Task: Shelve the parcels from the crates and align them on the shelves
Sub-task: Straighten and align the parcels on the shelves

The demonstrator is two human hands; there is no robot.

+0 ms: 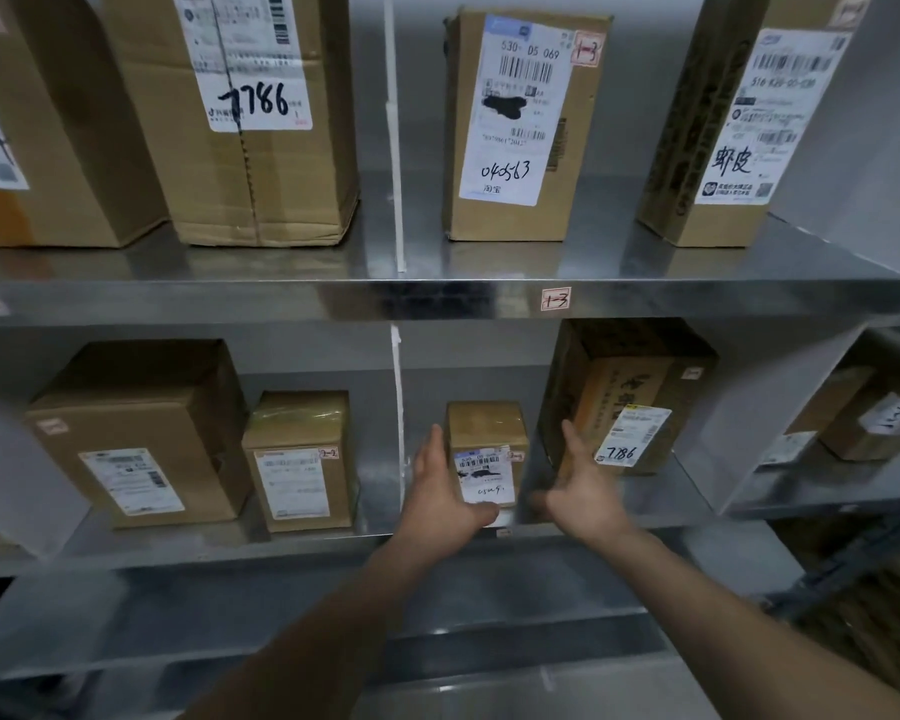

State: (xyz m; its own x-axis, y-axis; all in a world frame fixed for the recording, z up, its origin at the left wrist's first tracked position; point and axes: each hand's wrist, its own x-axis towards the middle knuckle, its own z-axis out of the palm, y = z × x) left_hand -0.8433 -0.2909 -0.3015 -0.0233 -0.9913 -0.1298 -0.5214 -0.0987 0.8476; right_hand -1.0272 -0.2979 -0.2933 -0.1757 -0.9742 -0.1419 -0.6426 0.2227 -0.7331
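Left hand (440, 491) reaches forward into the lower shelf (302, 543), fingers straight and together, palm turned inward against the left side of the small parcel (484, 449). Thumb lies across the bottom front of that parcel, over the lower edge of its white label. Forearm extended, rising from bottom centre of view.

Right hand (583, 485) likewise extended, fingers straight and loosely spread, palm facing left. It sits just right of the small parcel; whether it touches the parcel I cannot tell, since the hand is motion-blurred. Its fingertips overlap the front of the dark printed parcel (630, 397) behind it. Neither hand is curled round anything; both flat and open-palmed, flanking the small parcel.

Small parcel stands upright on the lower shelf, just right of the white divider (397, 418), near the front edge, label facing out.

Dark printed parcel stands to its right, angled, with a label marked 7786.

Left of the divider, same shelf: a taped brown parcel (300, 459) and a larger brown parcel (141, 433), both upright, close together.

Upper shelf (437, 296) carries a tag reading 1-3 on its edge. On it: a tall parcel marked 04563 (515, 127) right of the divider, another labelled parcel (723, 122) at far right, a big box marked 7786 (250, 122) at left.
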